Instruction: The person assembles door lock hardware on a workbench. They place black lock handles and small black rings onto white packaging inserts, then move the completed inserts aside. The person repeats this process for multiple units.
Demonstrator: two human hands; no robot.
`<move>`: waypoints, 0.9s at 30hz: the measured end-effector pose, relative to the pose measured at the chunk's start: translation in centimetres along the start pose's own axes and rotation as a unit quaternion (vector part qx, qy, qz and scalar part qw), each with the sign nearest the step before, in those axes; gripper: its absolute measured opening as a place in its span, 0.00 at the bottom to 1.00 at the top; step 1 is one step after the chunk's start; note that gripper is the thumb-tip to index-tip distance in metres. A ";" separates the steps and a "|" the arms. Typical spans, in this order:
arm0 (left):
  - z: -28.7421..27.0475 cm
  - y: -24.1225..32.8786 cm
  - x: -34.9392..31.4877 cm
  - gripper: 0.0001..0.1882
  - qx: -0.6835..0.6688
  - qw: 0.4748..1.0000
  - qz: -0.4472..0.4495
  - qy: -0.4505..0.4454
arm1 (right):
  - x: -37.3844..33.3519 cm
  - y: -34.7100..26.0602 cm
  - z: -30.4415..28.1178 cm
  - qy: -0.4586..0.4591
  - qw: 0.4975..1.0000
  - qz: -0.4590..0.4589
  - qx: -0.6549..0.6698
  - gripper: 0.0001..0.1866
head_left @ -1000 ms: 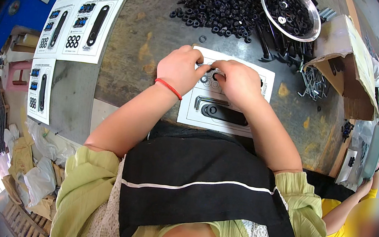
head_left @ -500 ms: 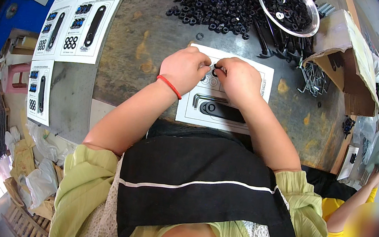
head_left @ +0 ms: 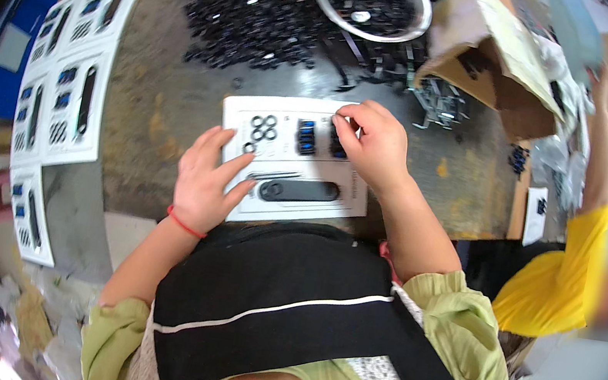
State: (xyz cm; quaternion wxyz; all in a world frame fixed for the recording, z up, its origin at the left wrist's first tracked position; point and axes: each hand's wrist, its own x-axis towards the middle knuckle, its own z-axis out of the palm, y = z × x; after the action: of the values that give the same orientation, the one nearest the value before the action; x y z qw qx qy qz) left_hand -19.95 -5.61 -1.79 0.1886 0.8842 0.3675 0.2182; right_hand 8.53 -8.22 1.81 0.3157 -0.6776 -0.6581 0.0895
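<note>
A white printed card (head_left: 356,197) lies on the table in front of me. Black rings (head_left: 263,128) sit in a cluster on its left part, and black-and-blue screw-like pieces (head_left: 306,137) stand in a row to their right. Along the near side are thin L-shaped hex keys (head_left: 275,176) and a flat black bar (head_left: 300,191) with rounded ends. My left hand (head_left: 206,180) is open at the card's left edge, fingers spread, fingertips over it. My right hand (head_left: 376,144) has curled, pinched fingers at the upper right, beside more dark pieces (head_left: 337,144); what they hold is hidden.
Beyond the card lie a heap of small black parts (head_left: 242,18), a metal bowl (head_left: 423,22), metal hooks (head_left: 440,104) and a torn cardboard box (head_left: 515,99). Filled cards (head_left: 91,125) overlap at the left. A person in yellow (head_left: 550,291) reaches forward at the right.
My hands have come apart: the left now rests spread at the card's left edge, the right is at its upper right. The view has shifted, and the person in yellow has reached further forward.
</note>
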 end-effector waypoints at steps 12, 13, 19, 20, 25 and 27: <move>0.6 0.6 1.7 0.19 0.002 0.999 0.004 0.033 | 7.7 28.3 -13.0 0.117 0.912 0.261 -0.293 0.19; 0.6 0.7 1.7 0.19 0.002 1.000 0.003 0.030 | 8.0 30.3 -13.0 0.113 0.906 0.287 -0.289 0.19; 0.3 0.9 1.6 0.19 0.003 0.999 0.005 0.040 | 10.9 30.3 -13.5 -0.012 0.860 0.388 -0.331 0.31; 0.2 1.0 1.4 0.19 0.001 0.999 0.000 0.037 | 11.0 27.9 -13.6 -0.022 0.857 0.365 -0.362 0.30; -0.1 1.2 1.4 0.18 -0.010 1.000 -0.003 0.014 | 5.7 17.4 -14.6 -0.169 0.915 0.240 -0.279 0.19; -0.4 1.1 0.7 0.18 -0.006 1.000 -0.011 0.010 | 5.8 8.1 -13.8 -0.242 0.953 0.155 -0.093 0.14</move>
State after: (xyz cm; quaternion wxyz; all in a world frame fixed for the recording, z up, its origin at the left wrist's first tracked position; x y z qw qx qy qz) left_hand -19.10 -5.75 -0.78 0.1929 0.8769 0.3772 0.2270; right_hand 23.38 -6.47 9.88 0.0645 -0.7560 -0.6068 0.2370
